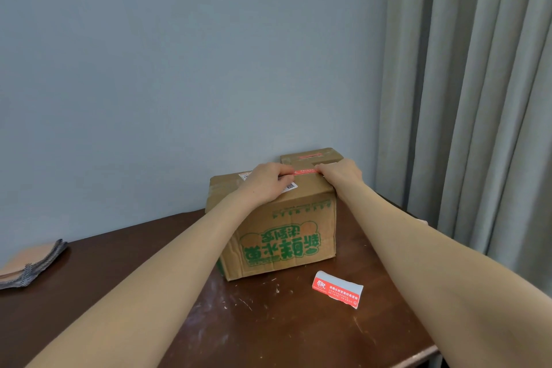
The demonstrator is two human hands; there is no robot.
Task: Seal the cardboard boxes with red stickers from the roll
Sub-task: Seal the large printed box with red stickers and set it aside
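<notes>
A cardboard box (283, 236) with green print stands on the dark wooden table near the wall. A red sticker (306, 171) lies across its top seam. My left hand (268, 182) holds the sticker's left end on the box top. My right hand (340, 173) holds the right end at the box's far right edge. Both hands have fingers curled down on the sticker. A smaller cardboard box (310, 155) with a red sticker on top stands behind, against the wall. The stack of red stickers (337, 288) lies on the table in front of the box to the right.
The brown table (268, 323) has scuffed white marks near its middle. A pile of flat cardboard and grey fabric (30, 263) lies at the left edge. A grey curtain (466, 84) hangs at the right, close to the table's corner.
</notes>
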